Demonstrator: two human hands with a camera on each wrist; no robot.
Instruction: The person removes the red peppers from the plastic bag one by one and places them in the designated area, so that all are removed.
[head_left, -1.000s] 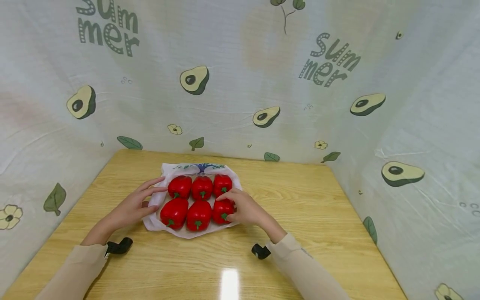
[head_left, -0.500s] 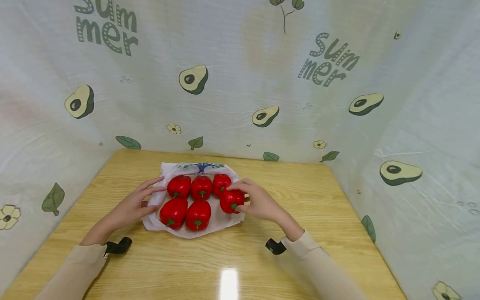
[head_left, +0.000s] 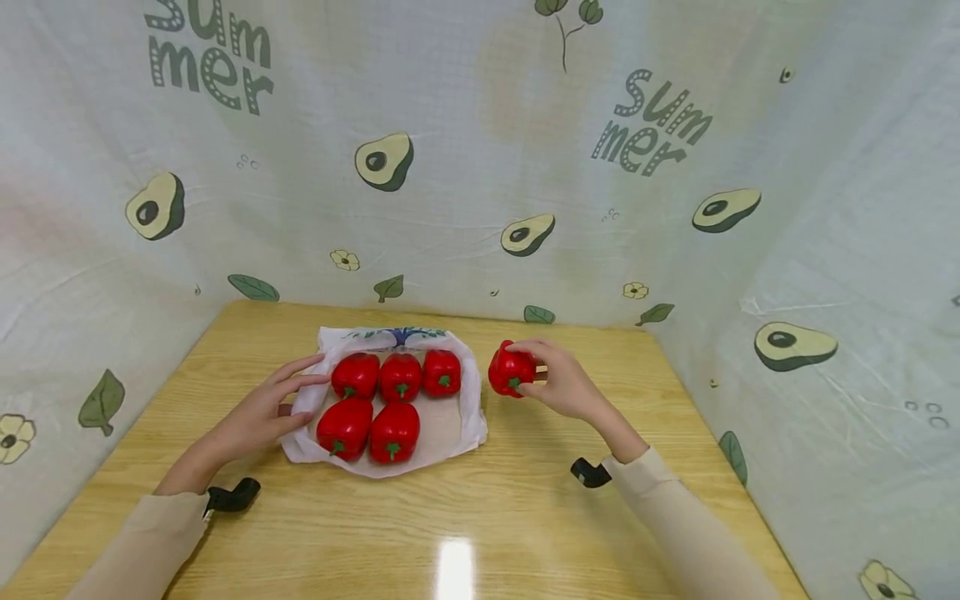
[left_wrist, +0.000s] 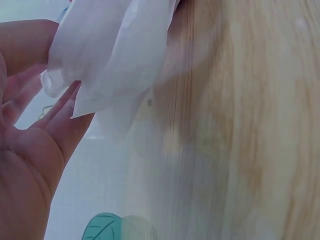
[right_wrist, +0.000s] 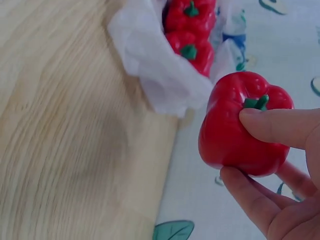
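Note:
My right hand (head_left: 566,383) pinches a red bell pepper (head_left: 512,369) with a green stem, above the table to the right of a white soft-sided holder (head_left: 472,400). In the right wrist view, the thumb presses the held pepper (right_wrist: 240,135) near its stem and the fingers support its underside. Several more red peppers (head_left: 395,432) sit inside the holder, whose back flap bears a blue-green tree print. At the holder's left side rests my left hand (head_left: 258,417), its fingers spread and touching the edge. The left wrist view has white crinkled material (left_wrist: 110,60) against those fingers.
A wooden table (head_left: 360,533) lies under everything, with a bright light reflection near its front. Behind and at both sides hangs a pale curtain (head_left: 450,108) printed with avocados and leaves. A black wrist device (head_left: 590,473) sits by the right cuff.
The right hand has lifted one pepper from the holder's front right spot and carried it right, past the rim. The left hand stays at the left side.

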